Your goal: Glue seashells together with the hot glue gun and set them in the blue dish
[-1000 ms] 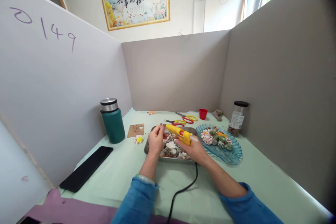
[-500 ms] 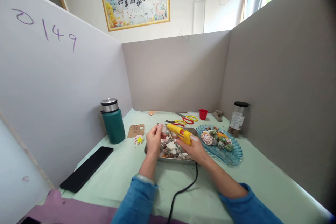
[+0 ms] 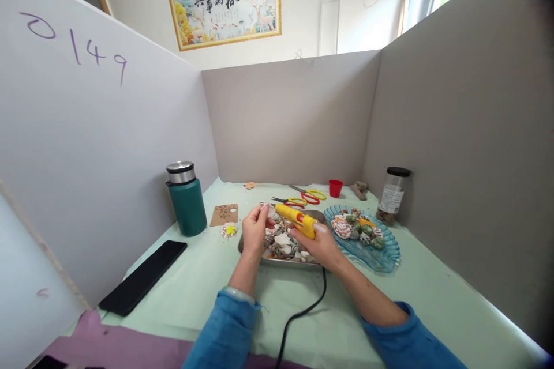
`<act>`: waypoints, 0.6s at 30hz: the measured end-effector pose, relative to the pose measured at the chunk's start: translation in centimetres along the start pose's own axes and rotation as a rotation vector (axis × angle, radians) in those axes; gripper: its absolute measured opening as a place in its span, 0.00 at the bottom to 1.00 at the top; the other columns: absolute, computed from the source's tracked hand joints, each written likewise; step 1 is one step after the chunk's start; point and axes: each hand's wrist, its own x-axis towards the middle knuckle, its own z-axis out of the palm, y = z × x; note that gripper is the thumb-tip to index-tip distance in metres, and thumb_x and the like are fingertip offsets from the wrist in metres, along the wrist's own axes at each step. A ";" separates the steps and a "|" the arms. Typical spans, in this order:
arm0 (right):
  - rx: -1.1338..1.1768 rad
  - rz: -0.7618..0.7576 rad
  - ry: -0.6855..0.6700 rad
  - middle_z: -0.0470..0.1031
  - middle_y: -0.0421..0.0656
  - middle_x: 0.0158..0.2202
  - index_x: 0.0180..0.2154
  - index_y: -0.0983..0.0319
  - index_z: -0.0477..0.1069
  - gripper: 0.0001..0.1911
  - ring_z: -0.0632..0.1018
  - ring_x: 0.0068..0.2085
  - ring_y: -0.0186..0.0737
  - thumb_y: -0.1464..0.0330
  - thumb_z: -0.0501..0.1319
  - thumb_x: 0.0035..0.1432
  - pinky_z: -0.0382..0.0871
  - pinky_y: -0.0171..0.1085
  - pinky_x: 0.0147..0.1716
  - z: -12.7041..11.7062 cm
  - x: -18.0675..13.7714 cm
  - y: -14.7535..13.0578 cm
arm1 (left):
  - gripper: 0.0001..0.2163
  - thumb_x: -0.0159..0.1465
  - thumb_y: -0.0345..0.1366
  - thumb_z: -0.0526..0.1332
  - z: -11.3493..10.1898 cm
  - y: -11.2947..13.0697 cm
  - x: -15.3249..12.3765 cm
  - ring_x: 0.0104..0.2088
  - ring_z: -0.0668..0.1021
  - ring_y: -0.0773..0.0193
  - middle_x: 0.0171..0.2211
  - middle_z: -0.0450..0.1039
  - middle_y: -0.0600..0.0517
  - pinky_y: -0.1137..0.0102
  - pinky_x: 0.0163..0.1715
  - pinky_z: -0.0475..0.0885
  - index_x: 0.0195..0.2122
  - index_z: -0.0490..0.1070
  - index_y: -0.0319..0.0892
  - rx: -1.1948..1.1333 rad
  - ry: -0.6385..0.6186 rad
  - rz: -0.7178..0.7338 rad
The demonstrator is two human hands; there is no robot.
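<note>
My right hand (image 3: 318, 242) is closed round the handle of a yellow hot glue gun (image 3: 296, 218), with a clear glue stick poking out of its back end. The gun's nozzle points left, close to my left hand (image 3: 255, 228). Between thumb and fingertips, my left hand pinches a small pale shell (image 3: 270, 213), partly hidden by the fingers. Both hands are above a metal tray (image 3: 288, 264) filled with shells (image 3: 283, 240) of mixed sizes. From under my right hand a black cord (image 3: 303, 312) runs down toward the table's front edge.
On the right stand a blue glass plate (image 3: 387, 263) of patterned shells and a black-lidded jar (image 3: 392, 196). Scissors (image 3: 314, 196) and a red cup (image 3: 335, 188) are behind the tray. A green bottle (image 3: 186, 202), brown card (image 3: 223, 215), flower-like piece (image 3: 229, 230) and black phone (image 3: 145, 277) are left.
Almost nothing differs. Both hands hold the same pose, with the glue gun's nozzle still beside the pale shell; the view has shifted very slightly.
</note>
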 end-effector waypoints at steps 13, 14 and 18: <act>-0.003 -0.007 -0.026 0.63 0.35 0.18 0.38 0.65 0.75 0.19 0.63 0.20 0.30 0.55 0.62 0.54 0.58 0.31 0.19 0.1 -0.1 -0.2 | 0.17 0.57 0.51 0.60 -0.2 -0.8 0.0 0.19 0.72 0.66 0.16 0.70 0.54 0.74 0.23 0.67 0.29 0.73 0.40 0.133 -0.080 0.047; -0.006 -0.008 -0.023 0.63 0.35 0.18 0.37 0.65 0.75 0.19 0.63 0.20 0.30 0.55 0.62 0.53 0.58 0.31 0.19 0.1 -0.1 -0.3 | 0.17 0.57 0.51 0.60 -0.2 -0.8 0.0 0.19 0.72 0.66 0.16 0.70 0.54 0.74 0.23 0.66 0.29 0.73 0.40 0.139 -0.079 0.050; -0.001 -0.006 -0.019 0.64 0.36 0.19 0.37 0.65 0.74 0.19 0.63 0.20 0.30 0.55 0.62 0.53 0.58 0.31 0.19 0.1 -0.1 -0.4 | 0.17 0.57 0.51 0.61 -0.2 -0.9 0.0 0.19 0.72 0.67 0.16 0.70 0.54 0.75 0.22 0.66 0.28 0.73 0.40 0.129 -0.081 0.046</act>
